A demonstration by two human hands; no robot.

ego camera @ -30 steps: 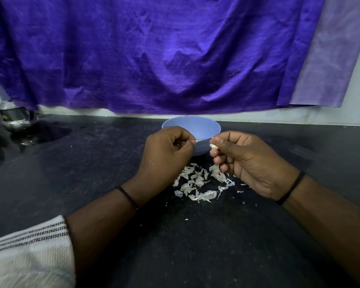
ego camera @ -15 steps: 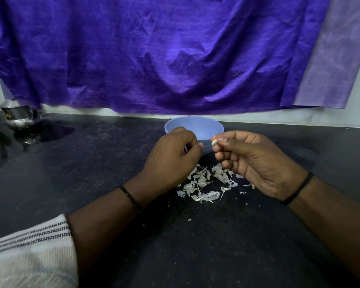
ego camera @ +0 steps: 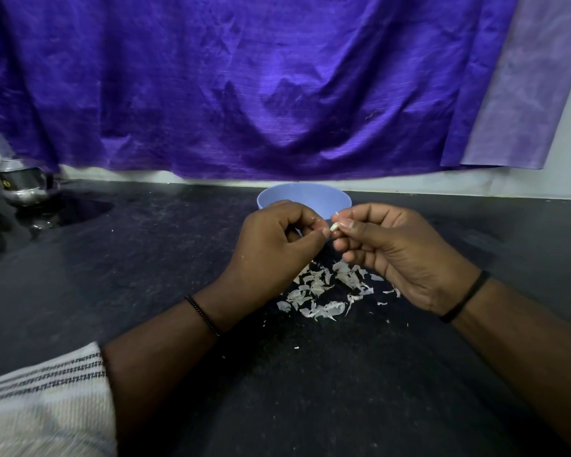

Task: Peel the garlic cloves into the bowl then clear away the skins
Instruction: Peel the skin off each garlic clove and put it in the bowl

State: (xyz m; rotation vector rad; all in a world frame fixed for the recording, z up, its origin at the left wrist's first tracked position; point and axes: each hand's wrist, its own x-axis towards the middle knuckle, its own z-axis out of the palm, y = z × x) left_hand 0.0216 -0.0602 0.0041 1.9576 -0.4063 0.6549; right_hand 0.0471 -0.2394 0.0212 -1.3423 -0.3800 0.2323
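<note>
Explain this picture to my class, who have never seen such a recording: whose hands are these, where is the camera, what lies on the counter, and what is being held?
There is no machine here. A person wears a camera on the head, so you look forward and down at their own two hands. The right hand pinches a small garlic clove between thumb and fingers. The left hand has its fingers curled with its thumb tip at the clove; whether it grips a bit of skin is too small to tell. Below the hands, a scatter of white garlic skins lies on the dark counter. Behind the hands stands a light blue bowl; its inside is hidden. At far left stands a shiny metal pot, and a purple cloth hangs on the wall.
</note>
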